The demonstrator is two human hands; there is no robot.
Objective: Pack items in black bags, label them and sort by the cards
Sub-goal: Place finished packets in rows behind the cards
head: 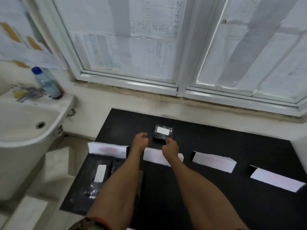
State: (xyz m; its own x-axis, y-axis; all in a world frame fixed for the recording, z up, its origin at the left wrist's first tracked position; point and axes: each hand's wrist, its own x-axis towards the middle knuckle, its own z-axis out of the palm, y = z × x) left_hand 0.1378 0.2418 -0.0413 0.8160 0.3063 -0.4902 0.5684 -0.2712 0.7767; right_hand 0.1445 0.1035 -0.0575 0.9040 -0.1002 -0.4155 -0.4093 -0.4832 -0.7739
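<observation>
A small black bag [162, 132] with a white label lies on the black table [216, 140], behind the second of several folded white cards with pink writing [108, 149]. My right hand [171, 146] touches the bag's near edge with curled fingers; whether it grips the bag is unclear. My left hand [140, 139] hovers just left of the bag, fingers loosely curled and holding nothing. A second labelled black bag [98, 177] lies in front of the leftmost card. Other cards [214, 161] [277, 179] stand to the right.
A white sink [29, 123] stands to the left, with a blue-capped plastic bottle [47, 83] on its rim. Pale blocks [56, 165] sit between sink and table. Paper-covered windows [149, 47] rise behind the table.
</observation>
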